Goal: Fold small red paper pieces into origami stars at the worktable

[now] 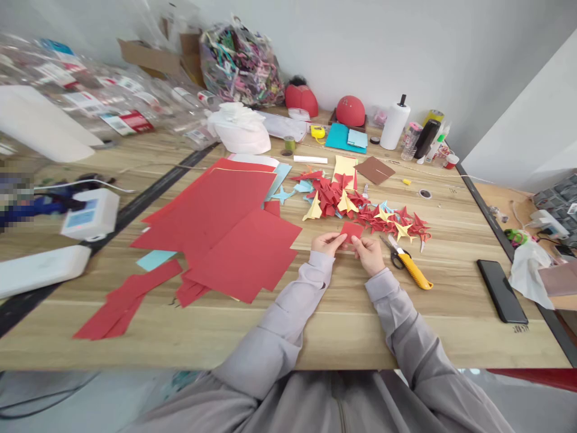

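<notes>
1. Your left hand (328,243) has a narrow grip, thumb and fingers pinching the left side of a small red paper square (353,230).
2. Your right hand (369,254) holds the same square at its lower right, your thumb laid on the paper, so this grip is closed on it too.
3. The square sits between your two hands, in front of you, over the surface (347,337); you cannot tell whether its underside touches the wood.
4. Just beyond it you have a heap of folded red paper stars (331,197), with yellow folded pieces (314,208) among them and at the heap's edge.
5. Beside your right hand lies a yellow-handled knife (415,270), overlapping black-handled scissors (398,261).
6. To your left are large red sheets (225,222), overlapping one another, with red strips (124,297) fanned out nearer the left front.
7. Well to your right, a black phone (502,291) lies flat.
8. Behind the heap you have a brown paper square (375,170) and a white roll (311,160).
</notes>
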Demonstrator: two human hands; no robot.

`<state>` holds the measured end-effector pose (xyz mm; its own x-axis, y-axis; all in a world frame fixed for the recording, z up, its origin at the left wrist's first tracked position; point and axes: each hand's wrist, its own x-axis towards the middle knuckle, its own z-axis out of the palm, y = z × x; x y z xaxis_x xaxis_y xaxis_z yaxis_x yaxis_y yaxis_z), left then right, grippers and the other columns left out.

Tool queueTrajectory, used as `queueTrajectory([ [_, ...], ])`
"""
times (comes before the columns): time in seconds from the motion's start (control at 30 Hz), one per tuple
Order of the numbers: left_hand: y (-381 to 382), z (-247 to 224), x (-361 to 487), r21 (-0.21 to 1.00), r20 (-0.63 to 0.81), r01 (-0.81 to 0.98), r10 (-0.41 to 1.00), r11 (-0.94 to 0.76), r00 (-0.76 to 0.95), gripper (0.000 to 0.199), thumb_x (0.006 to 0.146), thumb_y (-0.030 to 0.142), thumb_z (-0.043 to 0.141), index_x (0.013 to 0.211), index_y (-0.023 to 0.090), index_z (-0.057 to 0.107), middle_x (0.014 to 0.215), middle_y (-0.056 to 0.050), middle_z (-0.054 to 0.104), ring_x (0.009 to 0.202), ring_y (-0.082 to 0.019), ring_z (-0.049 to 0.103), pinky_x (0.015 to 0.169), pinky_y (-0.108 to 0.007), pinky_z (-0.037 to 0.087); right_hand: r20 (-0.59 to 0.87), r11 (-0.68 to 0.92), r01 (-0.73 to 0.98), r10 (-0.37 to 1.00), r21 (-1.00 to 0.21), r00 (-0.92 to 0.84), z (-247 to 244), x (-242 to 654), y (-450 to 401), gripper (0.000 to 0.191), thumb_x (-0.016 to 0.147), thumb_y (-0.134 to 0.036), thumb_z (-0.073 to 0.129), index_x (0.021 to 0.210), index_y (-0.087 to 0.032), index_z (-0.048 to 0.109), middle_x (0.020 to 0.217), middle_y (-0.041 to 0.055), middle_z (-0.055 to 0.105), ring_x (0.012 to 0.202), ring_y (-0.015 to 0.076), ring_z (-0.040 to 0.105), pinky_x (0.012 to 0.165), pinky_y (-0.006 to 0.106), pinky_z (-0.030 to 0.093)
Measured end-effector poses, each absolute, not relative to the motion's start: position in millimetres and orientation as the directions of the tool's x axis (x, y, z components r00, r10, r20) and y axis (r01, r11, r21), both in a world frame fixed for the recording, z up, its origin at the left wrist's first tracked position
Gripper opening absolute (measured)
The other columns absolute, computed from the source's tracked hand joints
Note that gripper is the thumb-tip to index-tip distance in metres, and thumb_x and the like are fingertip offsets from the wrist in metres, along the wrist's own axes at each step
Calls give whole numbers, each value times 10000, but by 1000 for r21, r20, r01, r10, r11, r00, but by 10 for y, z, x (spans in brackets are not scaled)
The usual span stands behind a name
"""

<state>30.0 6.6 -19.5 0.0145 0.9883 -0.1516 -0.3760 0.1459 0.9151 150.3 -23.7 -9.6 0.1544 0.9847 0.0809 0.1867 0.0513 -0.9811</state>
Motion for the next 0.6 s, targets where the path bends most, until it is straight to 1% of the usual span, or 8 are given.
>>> queueTrajectory([
  [0.1, 71, -189, 295, 909, -162, -383, 986, 163, 36, 367, 447, 377, 791, 675, 115, 671, 496, -2, 618, 444, -114, 555, 482, -246, 474, 57, 26, 190, 986, -981, 157, -89, 1501, -238, 493, 734, -554, 545, 425, -173, 498, 344, -47, 421, 357, 70, 350, 416, 227, 295],
  [0.27, 78, -163, 265, 898, -186, -392, 980, 200, 73, 359, 436, 376, 795, 642, 117, 654, 460, 2, 605, 410, -103, 534, 447, -232, 449, 38, 12, 158, 986, -987, 164, -74, 1501, -244, 477, 728, -545, 560, 437, -168, 530, 348, -38, 451, 350, 69, 368, 410, 222, 301],
  [0.43, 57, -122, 257, 887, -204, -394, 969, 243, 139, 358, 404, 373, 802, 595, 119, 638, 433, 7, 590, 383, -96, 520, 424, -221, 435, 34, 6, 143, 981, -990, 193, -84, 1505, -240, 517, 704, -569, 572, 387, -171, 479, 320, -43, 412, 326, 63, 341, 378, 222, 261],
  [0.6, 38, -115, 277, 885, -230, -363, 952, 290, 199, 321, 385, 331, 806, 545, 116, 628, 431, -13, 597, 347, -101, 512, 386, -219, 413, 14, 13, 7, 960, -1000, 279, -124, 1524, -210, 527, 729, -589, 536, 414, -173, 463, 335, -44, 418, 336, 63, 346, 383, 222, 243],
])
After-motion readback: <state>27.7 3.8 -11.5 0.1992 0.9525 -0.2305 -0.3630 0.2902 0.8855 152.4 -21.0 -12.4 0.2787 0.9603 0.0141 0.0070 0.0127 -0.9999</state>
